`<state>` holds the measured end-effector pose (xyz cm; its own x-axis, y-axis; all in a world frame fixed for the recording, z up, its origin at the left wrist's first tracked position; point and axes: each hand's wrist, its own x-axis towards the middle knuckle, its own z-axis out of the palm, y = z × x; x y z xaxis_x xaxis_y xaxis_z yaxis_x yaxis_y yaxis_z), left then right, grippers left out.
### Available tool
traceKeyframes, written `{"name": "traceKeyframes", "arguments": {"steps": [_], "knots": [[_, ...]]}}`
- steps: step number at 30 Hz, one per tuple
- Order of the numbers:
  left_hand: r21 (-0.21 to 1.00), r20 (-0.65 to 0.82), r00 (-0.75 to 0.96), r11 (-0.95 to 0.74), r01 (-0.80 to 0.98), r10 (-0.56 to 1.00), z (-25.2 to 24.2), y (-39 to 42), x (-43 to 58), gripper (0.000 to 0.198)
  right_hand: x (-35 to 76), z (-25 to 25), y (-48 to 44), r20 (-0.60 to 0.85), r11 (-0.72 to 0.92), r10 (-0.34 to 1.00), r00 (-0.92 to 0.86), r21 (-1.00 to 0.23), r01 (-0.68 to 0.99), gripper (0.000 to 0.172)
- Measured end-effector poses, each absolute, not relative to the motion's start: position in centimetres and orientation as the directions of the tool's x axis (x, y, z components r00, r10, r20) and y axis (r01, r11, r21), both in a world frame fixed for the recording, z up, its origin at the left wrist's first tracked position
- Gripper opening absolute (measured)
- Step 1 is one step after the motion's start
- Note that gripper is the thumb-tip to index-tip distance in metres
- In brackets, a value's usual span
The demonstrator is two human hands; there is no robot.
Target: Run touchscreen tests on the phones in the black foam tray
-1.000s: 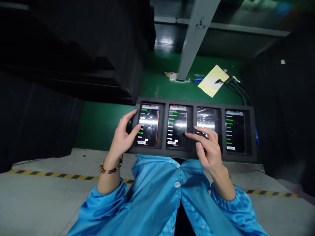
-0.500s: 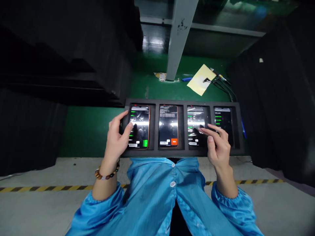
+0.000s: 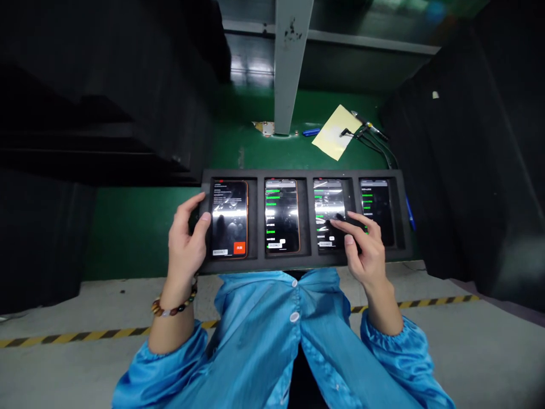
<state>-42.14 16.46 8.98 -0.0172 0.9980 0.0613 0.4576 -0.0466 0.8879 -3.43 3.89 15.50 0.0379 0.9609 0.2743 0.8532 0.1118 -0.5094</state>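
Observation:
A black foam tray holds several phones side by side in its slots. The leftmost phone, orange-edged, shows text and a red button. Beside it, another orange-edged phone lists green and white lines. My left hand grips the tray's left end, thumb on the rim; some fingers are hidden. Over the third phone, my right hand is open, a fingertip at the screen and the other fingers apart. The rightmost phone, partly covered by this hand, also shows green lines.
Behind the tray on the green tabletop lie a yellow paper, a blue pen and black cables. A grey post rises at the back. Dark covers flank both sides.
The leftmost screen went from green lines to text with a red button. The second went from a red button to a green list. The view shifted; both hands stay near the same phones.

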Motion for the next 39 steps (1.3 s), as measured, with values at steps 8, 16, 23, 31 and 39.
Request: {"name": "traceKeyframes", "arguments": {"steps": [8, 16, 23, 31, 39], "knots": [[0.93, 0.014, 0.017, -0.019, 0.368, 1.0, 9.4, 16.5, -42.5, 0.047, -3.5, 15.6, 3.9, 0.263, 0.117, 0.965, 0.022, -0.502, 0.857, 0.037], [0.93, 0.008, 0.054, -0.027, 0.367, 0.999, 9.5, 16.4, -42.7, 0.051, -4.2, 15.9, 4.2, 0.271, 0.129, 0.963, -0.006, -0.438, 0.89, 0.037], [0.915, 0.017, 0.075, -0.046, 0.4, 0.997, 9.1, 16.4, -43.0, 0.053, -8.7, 16.0, 6.3, 0.252, 0.311, 0.944, -0.212, -0.468, 0.827, 0.041], [0.924, 0.021, 0.09, -0.054, 0.378, 0.996, 8.7, 16.3, -43.2, 0.053, -9.5, 16.1, 6.6, 0.239, 0.31, 0.947, -0.216, -0.492, 0.814, 0.043], [0.915, 0.015, 0.091, -0.05, 0.4, 0.996, 8.6, 16.2, -43.3, 0.053, -9.2, 15.7, 6.4, 0.226, 0.284, 0.955, -0.191, -0.514, 0.809, 0.044]]}}
